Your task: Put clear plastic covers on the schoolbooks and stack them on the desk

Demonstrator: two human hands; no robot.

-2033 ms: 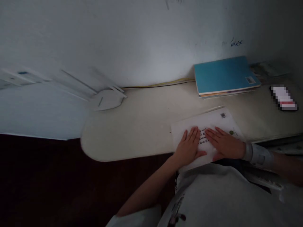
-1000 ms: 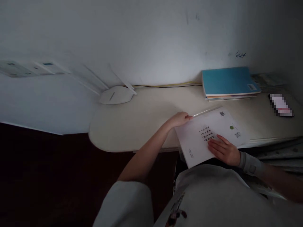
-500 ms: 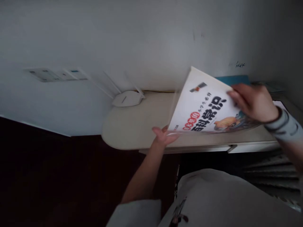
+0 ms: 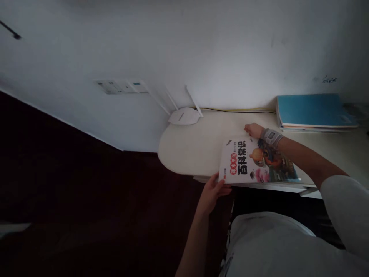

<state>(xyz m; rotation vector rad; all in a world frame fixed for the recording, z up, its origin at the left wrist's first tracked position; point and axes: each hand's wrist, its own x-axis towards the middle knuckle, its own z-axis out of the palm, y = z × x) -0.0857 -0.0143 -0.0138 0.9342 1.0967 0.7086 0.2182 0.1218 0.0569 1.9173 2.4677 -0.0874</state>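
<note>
A white book with bold dark Chinese characters and a pumpkin picture on its cover lies face up along the front of a cream tabletop. My left hand grips its near left corner, thumb on top and fingers below the edge. At the far edge of the book is my right hand, with fingers curled down against that edge; the fingertips are partly hidden. A grey wristband circles my right wrist, and that forearm passes over the right part of the cover.
Behind my right forearm lies a stack of books with a blue cover on top. A white router with raised antennas stands at the back left, its cable running along the wall. Outlets are set in the wall. Drawer fronts sit below the tabletop.
The book has gone from raised and tilted to lying flat on the tabletop. My right hand has shifted to its far edge. The view has turned left, showing more of the blue-topped stack.
</note>
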